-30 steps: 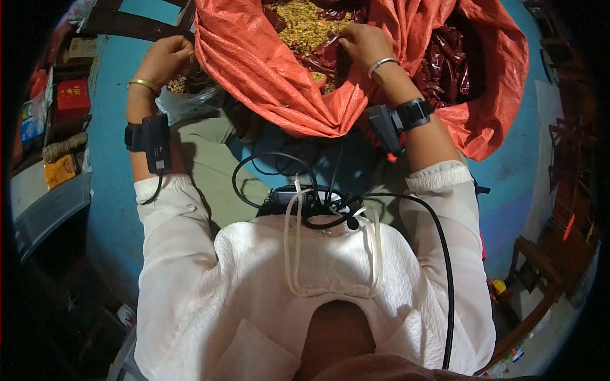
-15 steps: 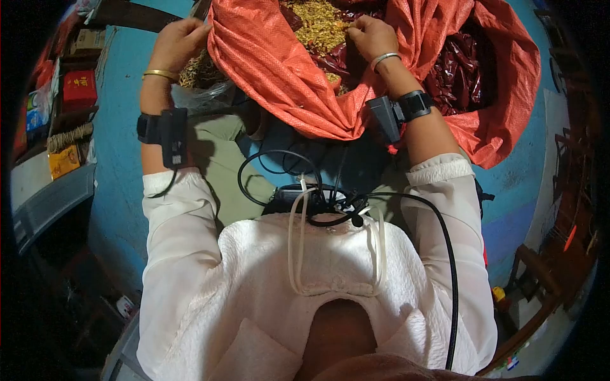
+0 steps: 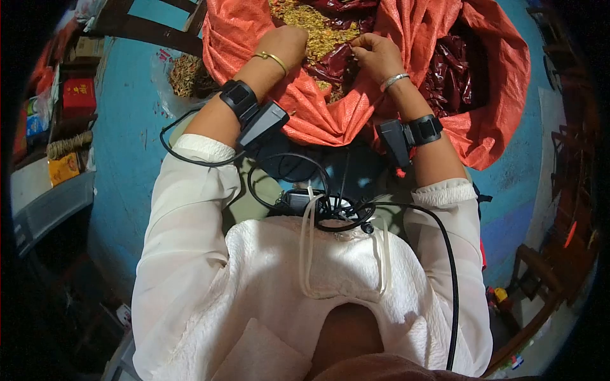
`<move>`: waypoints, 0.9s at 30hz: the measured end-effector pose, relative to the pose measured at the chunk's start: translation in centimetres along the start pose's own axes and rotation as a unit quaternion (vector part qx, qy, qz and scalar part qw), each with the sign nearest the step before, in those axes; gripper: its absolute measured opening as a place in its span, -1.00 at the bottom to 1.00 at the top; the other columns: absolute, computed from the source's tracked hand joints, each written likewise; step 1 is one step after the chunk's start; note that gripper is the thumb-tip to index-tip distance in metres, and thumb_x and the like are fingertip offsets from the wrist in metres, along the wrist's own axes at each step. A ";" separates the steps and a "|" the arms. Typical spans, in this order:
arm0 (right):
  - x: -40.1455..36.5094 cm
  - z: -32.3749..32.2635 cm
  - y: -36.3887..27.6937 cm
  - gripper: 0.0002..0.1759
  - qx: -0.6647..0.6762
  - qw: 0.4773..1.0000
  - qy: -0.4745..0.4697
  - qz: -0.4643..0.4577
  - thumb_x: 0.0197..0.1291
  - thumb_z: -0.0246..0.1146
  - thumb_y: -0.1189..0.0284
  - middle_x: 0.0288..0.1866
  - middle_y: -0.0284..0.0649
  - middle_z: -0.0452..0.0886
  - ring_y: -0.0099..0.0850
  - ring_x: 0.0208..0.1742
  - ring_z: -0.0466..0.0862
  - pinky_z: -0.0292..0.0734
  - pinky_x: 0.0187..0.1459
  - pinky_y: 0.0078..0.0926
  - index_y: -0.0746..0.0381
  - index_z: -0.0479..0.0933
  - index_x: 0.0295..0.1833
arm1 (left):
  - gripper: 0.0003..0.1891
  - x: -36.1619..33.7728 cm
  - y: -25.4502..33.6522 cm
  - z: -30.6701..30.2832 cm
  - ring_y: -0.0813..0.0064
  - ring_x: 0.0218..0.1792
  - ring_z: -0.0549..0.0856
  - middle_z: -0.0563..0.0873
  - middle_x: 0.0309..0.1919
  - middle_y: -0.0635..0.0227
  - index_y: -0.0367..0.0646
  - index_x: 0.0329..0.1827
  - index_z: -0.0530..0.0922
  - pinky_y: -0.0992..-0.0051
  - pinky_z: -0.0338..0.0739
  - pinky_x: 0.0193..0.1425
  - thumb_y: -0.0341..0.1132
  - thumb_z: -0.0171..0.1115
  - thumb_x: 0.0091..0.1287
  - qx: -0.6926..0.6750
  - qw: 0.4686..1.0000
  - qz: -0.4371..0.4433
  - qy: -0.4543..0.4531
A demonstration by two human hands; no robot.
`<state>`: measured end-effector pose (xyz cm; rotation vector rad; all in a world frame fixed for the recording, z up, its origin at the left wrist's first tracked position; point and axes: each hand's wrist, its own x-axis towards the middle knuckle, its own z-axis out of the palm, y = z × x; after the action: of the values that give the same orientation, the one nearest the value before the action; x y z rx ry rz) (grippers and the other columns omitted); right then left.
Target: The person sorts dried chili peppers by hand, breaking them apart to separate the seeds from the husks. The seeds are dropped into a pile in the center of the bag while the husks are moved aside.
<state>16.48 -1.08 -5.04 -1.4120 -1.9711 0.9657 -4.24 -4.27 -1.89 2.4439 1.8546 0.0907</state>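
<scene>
Sack (image 3: 330, 120) below | right hand (image 3: 379, 57): fingers narrow, contents unclear | left hand (image 3: 284, 46): fingers hidden, cannot tell

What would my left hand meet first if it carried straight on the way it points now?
Probably the loose yellow bits in the orange sack, just past the left hand. Its fingertips are hidden, so how deep they are is unclear.

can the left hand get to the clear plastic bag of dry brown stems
Probably yes: the bag lies with its stems uncovered; the left hand need only cross the orange-red woven sack's edge.
</scene>
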 end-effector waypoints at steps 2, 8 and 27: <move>-0.6 -0.5 -0.6 -0.79 -0.016 1.000 -0.002 0.000 -0.07 0.20 0.36 -0.33 -0.11 0.61 -0.17 -0.26 0.59 0.46 -0.16 -0.36 0.18 0.57 -0.27 | -0.82 0.3 -0.4 0.6 0.15 -0.34 0.60 0.62 -0.45 0.19 -0.12 -0.39 0.56 0.27 0.48 -0.27 -0.21 0.21 0.05 -0.014 1.000 0.015 -0.002; -1.5 -0.4 -1.0 -0.71 -0.223 0.968 -0.015 -0.112 -0.05 0.17 0.42 -0.18 -0.09 0.52 -0.14 -0.14 0.54 0.47 -0.15 -0.25 0.17 0.46 -0.12 | -0.81 1.7 -0.3 -0.5 0.18 -0.36 0.61 0.63 -0.42 0.20 -0.07 -0.32 0.61 0.36 0.50 -0.24 -0.21 0.20 0.06 -0.129 0.992 -0.010 0.004; -0.6 -1.3 -2.4 -0.77 -0.430 0.887 -0.165 0.003 0.04 0.05 0.47 -0.20 -0.06 0.59 -0.14 -0.14 0.59 0.50 -0.15 -0.26 0.24 0.55 -0.21 | -0.82 1.6 0.2 -1.8 0.60 -0.51 0.59 0.63 -0.53 0.32 -0.18 -0.26 0.59 0.58 0.48 -0.37 -0.31 0.17 0.14 -0.320 0.946 -0.054 0.028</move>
<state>16.25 -1.81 -2.37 -1.7598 -2.8549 0.3059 -3.81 -2.69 -0.08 1.9028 1.6297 0.6494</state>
